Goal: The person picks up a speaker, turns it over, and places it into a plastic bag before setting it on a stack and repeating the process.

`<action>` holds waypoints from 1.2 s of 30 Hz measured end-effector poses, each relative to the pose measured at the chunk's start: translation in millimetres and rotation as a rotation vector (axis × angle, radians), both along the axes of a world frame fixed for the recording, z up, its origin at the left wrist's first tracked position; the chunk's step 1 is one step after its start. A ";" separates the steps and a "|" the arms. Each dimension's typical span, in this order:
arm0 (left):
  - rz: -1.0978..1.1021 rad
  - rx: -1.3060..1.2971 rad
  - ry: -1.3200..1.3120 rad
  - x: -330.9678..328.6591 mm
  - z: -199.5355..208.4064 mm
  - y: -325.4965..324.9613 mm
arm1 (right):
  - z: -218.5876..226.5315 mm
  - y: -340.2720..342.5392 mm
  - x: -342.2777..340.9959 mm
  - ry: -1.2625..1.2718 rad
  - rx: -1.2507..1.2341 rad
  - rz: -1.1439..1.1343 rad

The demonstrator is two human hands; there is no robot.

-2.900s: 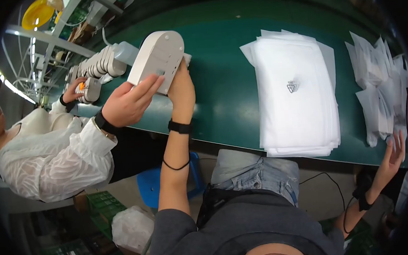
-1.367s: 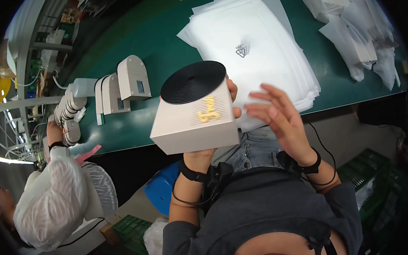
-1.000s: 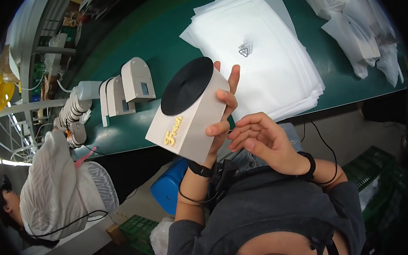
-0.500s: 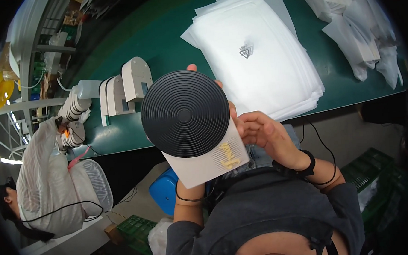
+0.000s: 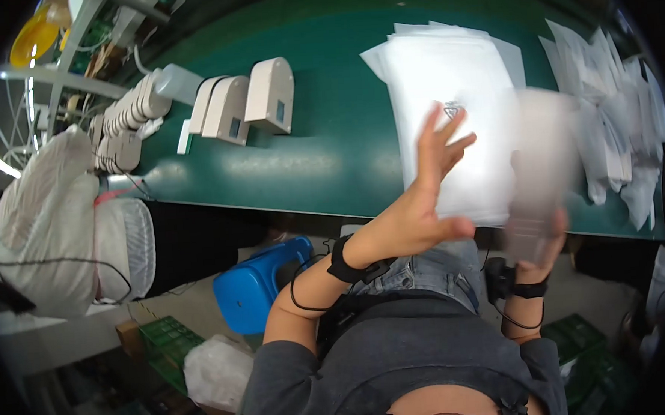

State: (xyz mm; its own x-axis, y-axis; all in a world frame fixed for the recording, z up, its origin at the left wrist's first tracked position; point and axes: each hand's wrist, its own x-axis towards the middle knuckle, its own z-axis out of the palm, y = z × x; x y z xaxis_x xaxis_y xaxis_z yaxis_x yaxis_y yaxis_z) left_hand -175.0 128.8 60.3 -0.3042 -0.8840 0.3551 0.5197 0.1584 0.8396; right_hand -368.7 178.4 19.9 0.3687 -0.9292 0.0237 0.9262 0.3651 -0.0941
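Observation:
My right hand (image 5: 551, 245) grips a beige device (image 5: 541, 148) by its lower end, with the fingers partly hidden behind it. The device is smeared by motion and stands over the right edge of a stack of white translucent bags (image 5: 446, 70). Its black ribbed disc does not show now. Over the lower left of that stack, my left hand (image 5: 433, 191) is empty with its fingers spread. Farther left on the green table (image 5: 337, 147) are arch-shaped beige devices (image 5: 268, 98) of similar colour.
Bagged items (image 5: 606, 118) lie at the right end of the table. More beige devices (image 5: 143, 105) line the far left, near a co-worker in white (image 5: 55, 222). Below the table edge are a blue stool (image 5: 248, 291), a green crate (image 5: 166, 340) and a white plastic bag (image 5: 219, 371).
The device has gone from in front of me to the right and turned, hiding its black disc. My left hand has let go of it and opened; my right hand now holds it.

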 end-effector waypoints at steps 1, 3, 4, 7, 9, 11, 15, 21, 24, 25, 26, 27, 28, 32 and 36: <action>0.022 -0.002 0.006 3.8 1.4 -1.3 | 20.8 -14.1 -10.6 -0.540 -0.090 0.250; -0.364 0.133 -0.707 9.1 7.4 -6.5 | 48.1 16.1 -49.2 0.463 0.022 -0.768; -0.346 0.133 -0.705 9.0 3.9 -3.8 | 41.2 20.0 -83.2 0.852 0.021 -1.061; -0.085 -0.651 -1.105 -3.9 -40.9 -2.9 | 70.2 23.9 -99.6 0.773 -0.023 -1.446; 0.004 -0.727 -1.190 -13.0 -54.5 -4.0 | 90.5 28.1 -106.4 0.691 -0.274 -1.198; 0.158 -0.901 -1.352 -21.0 -62.4 -5.8 | 100.9 36.9 -110.7 0.490 -0.708 -0.701; 0.243 -0.940 -1.406 -28.8 -68.8 0.0 | 92.3 57.8 -140.0 0.832 -0.281 -1.229; 0.272 -1.086 -1.413 -36.9 -78.1 -1.4 | 69.0 53.7 -150.0 0.904 -0.017 -1.363; 0.201 -1.125 -1.338 -37.0 -73.4 3.9 | 59.9 43.4 -138.6 1.056 0.081 -1.402; 0.240 -1.145 -1.366 -34.9 -70.5 6.9 | 50.2 41.2 -141.9 1.114 0.101 -1.402; 0.278 -1.167 -1.393 -32.6 -67.6 9.6 | 39.7 39.7 -144.8 1.173 0.121 -1.402; 0.316 -1.189 -1.418 -30.0 -65.2 11.1 | 31.4 39.0 -144.4 1.233 0.142 -1.402; 0.309 -1.192 -1.409 -31.5 -63.9 8.7 | 30.2 39.5 -143.1 1.238 0.148 -1.409; -0.048 -0.846 -1.381 -34.8 -58.1 -11.2 | 18.5 45.2 -156.5 0.832 0.127 -1.150; 0.027 -0.777 -1.097 -39.7 -57.0 -16.6 | 7.4 47.9 -148.4 0.922 0.311 -1.267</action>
State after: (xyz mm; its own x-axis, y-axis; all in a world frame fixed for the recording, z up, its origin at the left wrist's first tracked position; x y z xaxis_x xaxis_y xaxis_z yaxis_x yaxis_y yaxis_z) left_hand -214.7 112.2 3.3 -0.7384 -0.5767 0.3496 -0.3692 0.7795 0.5060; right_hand -517.1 226.3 27.3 -0.8297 -0.5583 -0.0005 0.3033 -0.4499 -0.8400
